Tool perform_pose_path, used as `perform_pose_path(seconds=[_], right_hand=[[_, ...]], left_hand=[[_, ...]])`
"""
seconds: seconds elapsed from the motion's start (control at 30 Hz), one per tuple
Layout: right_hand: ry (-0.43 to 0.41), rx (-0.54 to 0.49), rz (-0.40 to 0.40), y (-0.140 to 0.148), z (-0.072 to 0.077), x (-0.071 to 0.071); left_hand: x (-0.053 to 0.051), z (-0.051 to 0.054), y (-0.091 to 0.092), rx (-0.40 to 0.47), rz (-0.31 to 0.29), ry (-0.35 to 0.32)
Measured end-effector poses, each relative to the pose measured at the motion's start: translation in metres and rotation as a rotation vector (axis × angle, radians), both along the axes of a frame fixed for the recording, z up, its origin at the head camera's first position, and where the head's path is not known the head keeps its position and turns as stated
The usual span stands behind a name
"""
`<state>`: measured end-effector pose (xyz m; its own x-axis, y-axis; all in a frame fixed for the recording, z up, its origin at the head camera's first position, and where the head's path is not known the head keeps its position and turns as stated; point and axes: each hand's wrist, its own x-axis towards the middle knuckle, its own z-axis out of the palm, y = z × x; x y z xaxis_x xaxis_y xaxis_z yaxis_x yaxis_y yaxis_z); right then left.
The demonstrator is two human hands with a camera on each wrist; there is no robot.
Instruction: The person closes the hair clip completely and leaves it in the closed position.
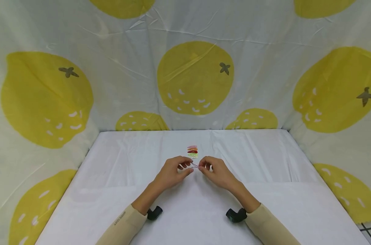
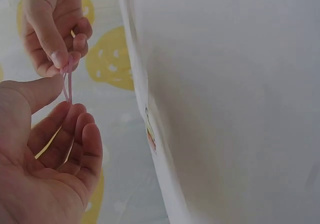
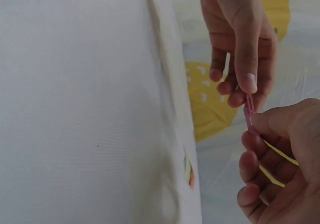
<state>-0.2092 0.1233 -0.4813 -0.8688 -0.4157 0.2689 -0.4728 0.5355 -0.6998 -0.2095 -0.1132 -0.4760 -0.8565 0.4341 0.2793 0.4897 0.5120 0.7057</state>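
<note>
A pink hair clip (image 1: 195, 166) is held between both hands, its two thin arms spread apart toward the left. My right hand (image 1: 216, 171) pinches one end between thumb and index finger, as the clip (image 3: 248, 115) in the right wrist view also shows. At the other end, the index fingertip of my left hand (image 1: 173, 171) touches the clip (image 2: 69, 86). A gap parts the left thumb from that index finger. Just beyond the hands, several coloured hair clips (image 1: 192, 152) lie in a stacked row on the white table, in pink, orange, red and green.
A white cloth covers the table (image 1: 253, 153), with creases running across it. Behind and at both sides hangs a white curtain (image 1: 259, 78) printed with yellow lemons. Black wrist devices (image 1: 236, 215) sit at the cuffs of both beige sleeves (image 1: 124, 221).
</note>
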Motion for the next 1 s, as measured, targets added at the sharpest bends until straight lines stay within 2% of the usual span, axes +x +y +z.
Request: perform_pose_path(seconds=[0.47,0.67,1.0], right_hand=[[0.003,-0.023,-0.046,0.0,0.006,-0.012],[0.016,-0.029,-0.042,-0.001,0.007,-0.015],[0.095,-0.065,-0.064,-0.003,0.008,-0.02]], left_hand=[[-0.013,0.003,0.006,0.046,0.004,0.055],[-0.016,0.006,0.009,0.065,0.037,0.044],[-0.02,0.011,0.012,0.064,0.097,0.034]])
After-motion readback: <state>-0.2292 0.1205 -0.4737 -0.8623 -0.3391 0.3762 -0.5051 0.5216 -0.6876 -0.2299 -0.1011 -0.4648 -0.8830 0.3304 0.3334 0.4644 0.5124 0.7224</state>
